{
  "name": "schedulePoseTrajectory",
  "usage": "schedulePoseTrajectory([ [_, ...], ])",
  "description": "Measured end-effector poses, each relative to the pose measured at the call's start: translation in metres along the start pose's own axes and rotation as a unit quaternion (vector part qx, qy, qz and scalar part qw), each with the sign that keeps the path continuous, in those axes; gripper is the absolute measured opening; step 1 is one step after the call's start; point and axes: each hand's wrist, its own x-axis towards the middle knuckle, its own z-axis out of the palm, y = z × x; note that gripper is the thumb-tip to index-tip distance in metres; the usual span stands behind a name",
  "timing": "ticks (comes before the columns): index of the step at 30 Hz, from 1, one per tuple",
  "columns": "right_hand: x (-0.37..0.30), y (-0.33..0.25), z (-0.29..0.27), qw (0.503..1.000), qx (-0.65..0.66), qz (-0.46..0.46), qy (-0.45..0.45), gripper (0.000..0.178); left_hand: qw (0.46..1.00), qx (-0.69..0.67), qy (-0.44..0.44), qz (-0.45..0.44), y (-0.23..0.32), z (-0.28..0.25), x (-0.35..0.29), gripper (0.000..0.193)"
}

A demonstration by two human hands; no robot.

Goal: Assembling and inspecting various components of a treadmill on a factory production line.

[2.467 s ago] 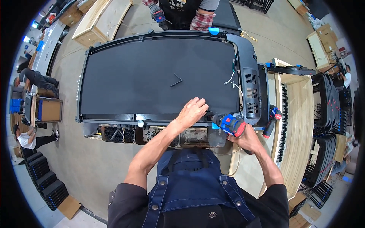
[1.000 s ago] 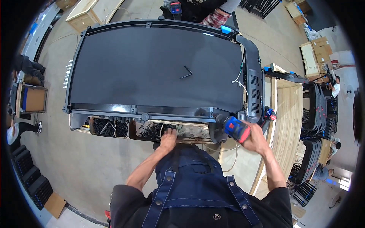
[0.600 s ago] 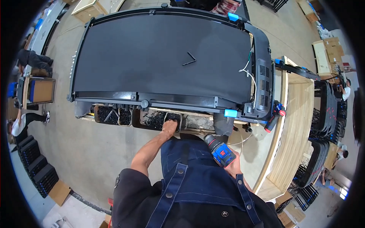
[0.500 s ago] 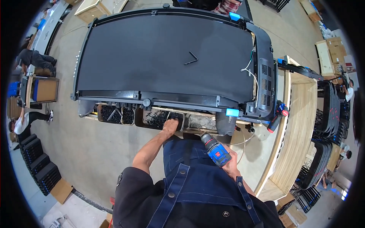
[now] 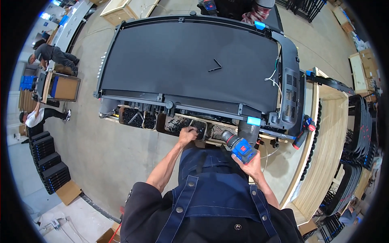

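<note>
My left hand (image 5: 189,135) is over the right-hand part of an open parts bin (image 5: 161,126) that holds small dark screws. Its fingers are bent together; whatever is between them is too small to make out. A blue and black cordless drill (image 5: 242,149) is gripped in my right hand (image 5: 254,165), its chuck pointing up and left toward the bins. Just beyond the bins lies a treadmill deck (image 5: 182,60) with a black belt and dark side rails. An L-shaped hex key (image 5: 216,65) rests on the belt.
Another bin (image 5: 131,116) of dark parts sits under the near rail. A red and black power tool (image 5: 304,131) hangs by the motor cover (image 5: 290,89). To the right stands a long wooden crate (image 5: 326,150). Across the deck is a co-worker's plaid sleeve (image 5: 256,14).
My view has shifted, so the treadmill appears farther right and lower. My left hand has lifted partly out of the bin. The drill is still in my right hand.
</note>
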Motion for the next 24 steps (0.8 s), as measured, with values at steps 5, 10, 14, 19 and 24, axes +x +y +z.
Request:
schedulePoseTrajectory([
  [5, 0.002, -0.004, -0.032, 0.993, 0.099, 0.037, -0.043, 0.035, 0.877, -0.406, -0.255, 0.019, 0.082, 0.003, -0.074, 0.03],
  [10, 0.001, -0.017, -0.041, 0.984, 0.155, 0.043, -0.079, 0.043, 0.788, -0.53, -0.312, 0.02, 0.112, 0.016, -0.105, 0.02],
  [14, -0.004, -0.014, -0.042, 0.976, 0.2, 0.054, -0.064, 0.047, 0.788, -0.52, -0.328, 0.013, 0.13, 0.022, -0.111, 0.019],
  [19, -0.011, -0.01, -0.039, 0.964, 0.245, 0.097, -0.043, 0.05, 0.798, -0.501, -0.336, 0.008, 0.133, 0.029, -0.107, 0.018],
  [24, -0.017, -0.016, -0.033, 0.961, 0.249, 0.117, -0.02, 0.048, 0.785, -0.517, -0.341, -0.005, 0.136, 0.032, -0.11, 0.018],
])
